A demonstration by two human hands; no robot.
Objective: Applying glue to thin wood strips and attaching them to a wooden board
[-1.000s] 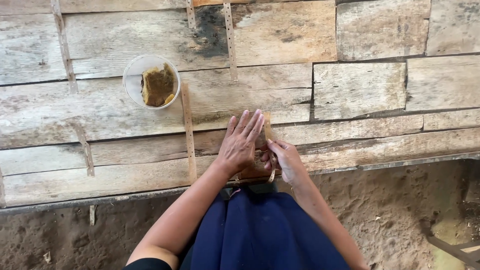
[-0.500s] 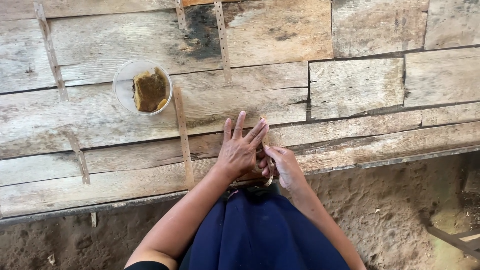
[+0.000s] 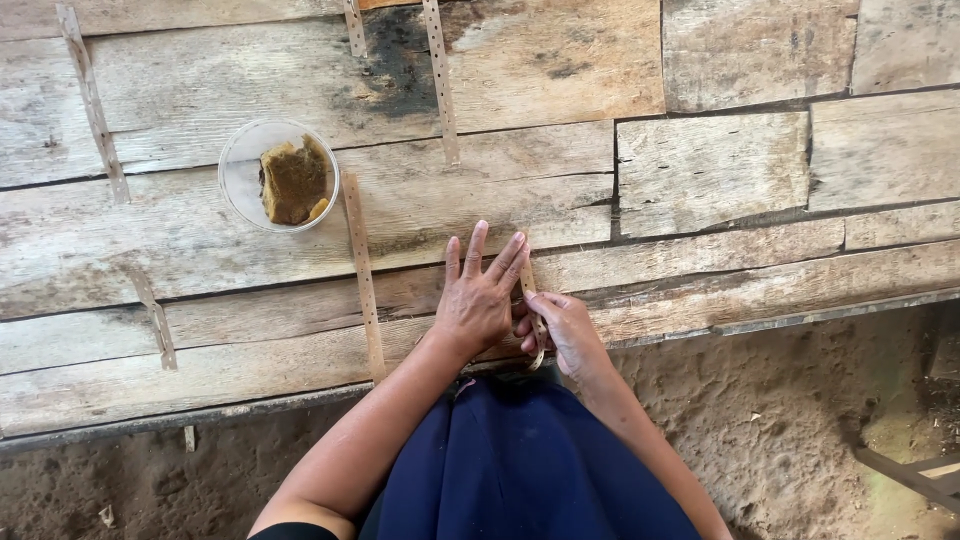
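Strip (image 3: 534, 310) of thin tan material, punched with small holes, lies on the wooden table (image 3: 720, 170) near its front edge, just at the person's body. Left hand (image 3: 478, 300) rests flat over it, palm down, fingers spread and straight, so nothing is clasped in that hand; it only presses. Right hand (image 3: 562, 330) sits touching the left one on its right side, fingers curled and pinching the strip's near end, which bends down over the table edge. Only a short part of the strip shows between the two hands; the rest is hidden under the left palm.

Left of the hands, a second strip (image 3: 362, 270) lies lengthwise across the boards, running from the bowl (image 3: 240, 175) toward the front edge. That clear round bowl holds a brown sponge (image 3: 292, 182) and sits well apart from the hands. More strips lie farther off: one (image 3: 440, 80) at the top centre, one (image 3: 92, 100) at the far left, and a short one (image 3: 155, 318) at the lower left. Sandy ground (image 3: 780, 440) shows below the table.
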